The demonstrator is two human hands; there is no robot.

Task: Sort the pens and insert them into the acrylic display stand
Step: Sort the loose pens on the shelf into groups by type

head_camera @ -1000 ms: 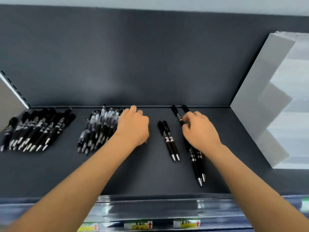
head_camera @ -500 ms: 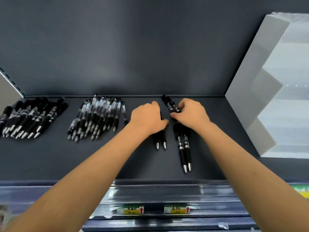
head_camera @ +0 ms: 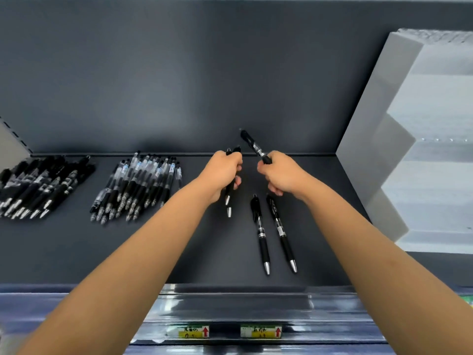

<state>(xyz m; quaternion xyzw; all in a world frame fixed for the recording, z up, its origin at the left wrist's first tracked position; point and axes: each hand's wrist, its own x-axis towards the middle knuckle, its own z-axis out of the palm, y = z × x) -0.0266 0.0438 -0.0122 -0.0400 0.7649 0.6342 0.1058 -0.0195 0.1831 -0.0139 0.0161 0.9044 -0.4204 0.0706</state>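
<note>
- Both hands have come up off the shelf since half a second ago, when they lay low over the pens; each now carries pens.
- The left hand has its fingers curled round a pair of pens. Their caps poke out above the knuckles and their silver tips hang below the palm.
- The right hand pinches a single pen near its grip end. The barrel slants up and back to the left, clear of the fingers.
- Two loose pens lie side by side on the shelf, just in front of the right hand and untouched, tips pointing at the person.
- The step looks like gathering matching pens into one bundle. Done well, that means passing the single pen across to join the pair, all tips the same way, before picking up the two left lying.
- The stepped display stand sits at the right end of the shelf, well apart from both hands.
- A clear-barrelled pile and a black pile rest to the left, already grouped.
</note>
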